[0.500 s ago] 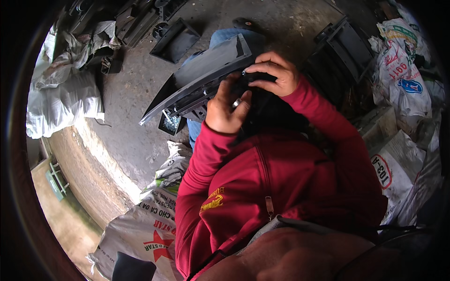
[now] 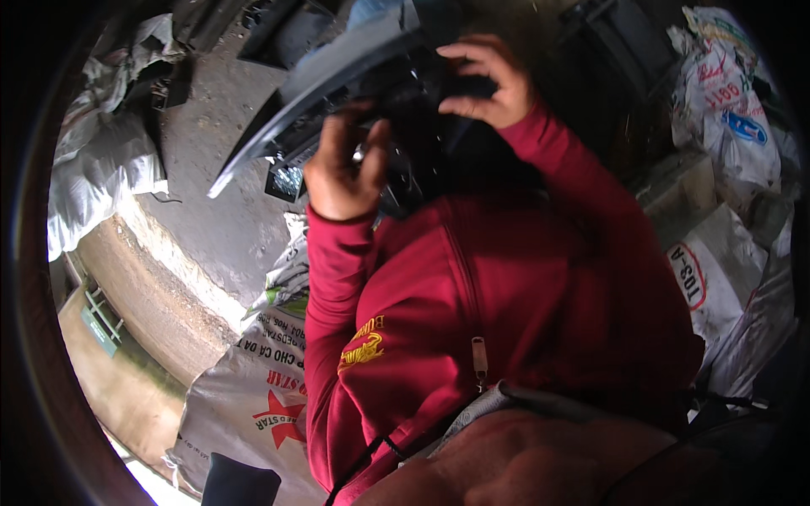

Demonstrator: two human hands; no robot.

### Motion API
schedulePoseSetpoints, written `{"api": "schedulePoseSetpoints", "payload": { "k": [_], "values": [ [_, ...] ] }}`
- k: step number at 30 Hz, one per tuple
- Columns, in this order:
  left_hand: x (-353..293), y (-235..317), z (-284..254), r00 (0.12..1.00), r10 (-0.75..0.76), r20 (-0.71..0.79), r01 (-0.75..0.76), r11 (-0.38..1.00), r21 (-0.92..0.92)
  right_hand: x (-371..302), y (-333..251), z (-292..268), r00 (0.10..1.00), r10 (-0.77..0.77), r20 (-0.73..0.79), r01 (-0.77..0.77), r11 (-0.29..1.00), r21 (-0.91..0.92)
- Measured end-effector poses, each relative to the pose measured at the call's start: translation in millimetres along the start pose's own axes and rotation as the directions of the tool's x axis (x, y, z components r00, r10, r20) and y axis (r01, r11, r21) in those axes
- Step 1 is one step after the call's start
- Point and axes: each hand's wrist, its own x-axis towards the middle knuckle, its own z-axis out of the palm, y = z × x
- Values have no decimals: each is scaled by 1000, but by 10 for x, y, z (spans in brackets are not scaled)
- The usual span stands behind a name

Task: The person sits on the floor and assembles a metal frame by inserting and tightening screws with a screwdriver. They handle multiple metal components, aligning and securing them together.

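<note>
At the left, a small dark box (image 2: 171, 93) holds something I can't make out. Right of it, a small tray (image 2: 280, 197) holds shiny, pale bits, partly hidden by the black panel (image 2: 308, 83). The panel lies slantwise in front of the person's red jacket (image 2: 523, 278), over the lap, its top end cut off by shadow and the frame edge.

The left hand (image 2: 344, 164) is at the panel's underside, fingers bent and blurred; I can't tell whether they pinch anything. The right hand (image 2: 488, 80), by the panel's right end, has thumb and fingers wide apart; contact is unclear in the dark.

A white sack (image 2: 105, 185) slumps at far left beside the grey, littered floor (image 2: 211, 126); more sacks (image 2: 734, 139) crowd the right.
</note>
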Motion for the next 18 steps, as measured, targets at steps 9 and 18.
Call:
{"api": "schedulePoseSetpoints", "payload": {
  "k": [9,18],
  "values": [
    [12,-884,-983,968,-152,-202,120,980,-158,-639,44,-255,750,-47,660,271,932,-242],
    [240,-4123,-1937,611,-618,-495,777,587,227,-884,73,64,825,147,546,270,746,-609]
  ]
}}
